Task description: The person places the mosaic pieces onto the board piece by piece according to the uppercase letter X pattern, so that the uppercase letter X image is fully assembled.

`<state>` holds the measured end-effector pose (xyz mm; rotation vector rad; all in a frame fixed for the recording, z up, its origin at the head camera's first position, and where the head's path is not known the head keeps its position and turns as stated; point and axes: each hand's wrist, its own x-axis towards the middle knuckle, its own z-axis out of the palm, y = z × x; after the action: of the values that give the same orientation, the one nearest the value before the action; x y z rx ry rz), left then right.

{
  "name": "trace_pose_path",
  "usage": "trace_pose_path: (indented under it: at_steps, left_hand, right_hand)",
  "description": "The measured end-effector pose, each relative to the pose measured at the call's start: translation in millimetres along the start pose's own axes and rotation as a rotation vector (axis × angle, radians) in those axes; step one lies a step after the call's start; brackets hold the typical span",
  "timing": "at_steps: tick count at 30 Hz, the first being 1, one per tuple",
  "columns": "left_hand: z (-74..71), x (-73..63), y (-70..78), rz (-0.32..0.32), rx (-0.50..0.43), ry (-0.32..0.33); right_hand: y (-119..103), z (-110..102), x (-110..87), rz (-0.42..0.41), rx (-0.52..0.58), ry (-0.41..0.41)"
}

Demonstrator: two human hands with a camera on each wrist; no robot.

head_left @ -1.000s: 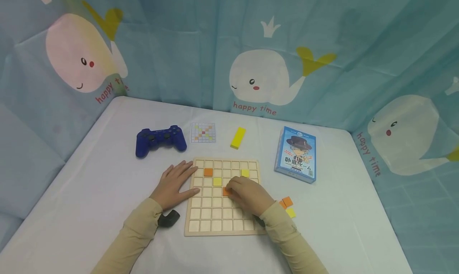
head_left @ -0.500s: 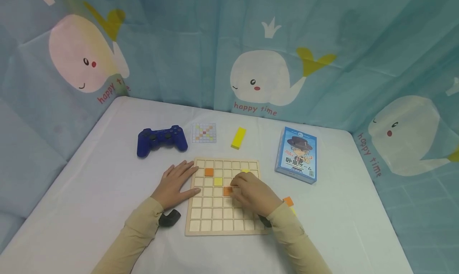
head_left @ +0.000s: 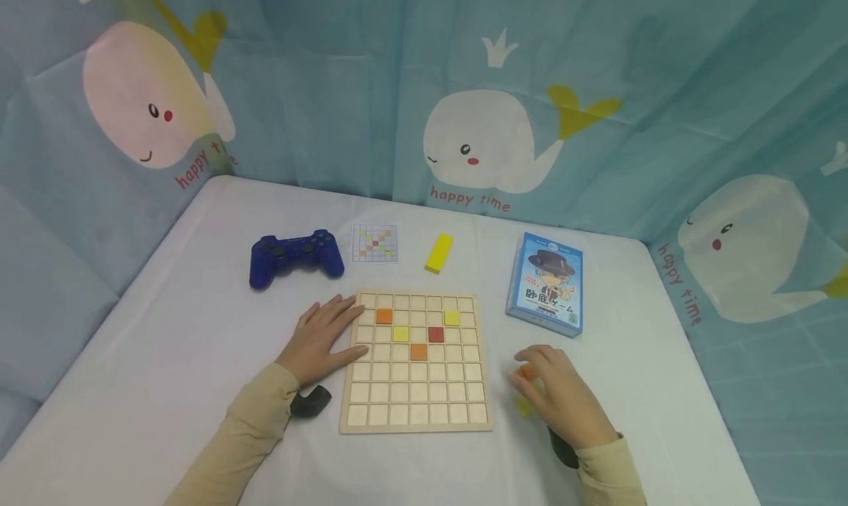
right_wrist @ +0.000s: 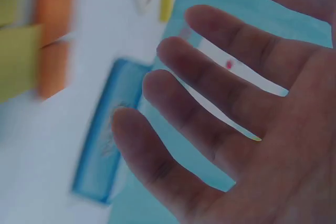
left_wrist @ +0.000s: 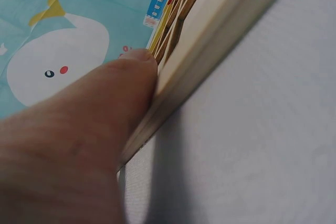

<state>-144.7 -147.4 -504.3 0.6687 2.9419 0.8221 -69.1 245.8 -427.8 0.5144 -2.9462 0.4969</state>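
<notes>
So far five tiles sit on the wooden grid board (head_left: 416, 417); most squares remain bare. The left hand (head_left: 321, 340) lies flat against the board's edge, while the right hand (head_left: 559, 399), fingers spread, hovers over the loose tiles (head_left: 523, 377).

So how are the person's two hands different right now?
The left hand lies flat with straight fingers against the left edge of the wooden board; the right hand is off the board, over the loose orange and yellow tiles on the table. The left touches the board; the right holds nothing, its fingers spread in the wrist view. Both wear beige sleeves.
</notes>
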Motion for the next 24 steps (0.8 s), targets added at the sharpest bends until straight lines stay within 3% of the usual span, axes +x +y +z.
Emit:
trace_pose_path:
  at_steps: [7,16,24]
  left_hand:
    - [0.3,0.1,0.1,0.002,-0.004,0.005]
    - [1.0,0.9,-0.7,0.002,0.001,-0.003]
    - [0.0,0.4,0.2,0.003,0.002,0.001]
  right_hand:
    - [12.0,10.8,-33.1,0.151,0.024,-0.007]
    - [15.4,22.3,-38.2,0.221,0.031,-0.024]
    - [22.1,29.1,-38.4,0.161,-0.001,0.071]
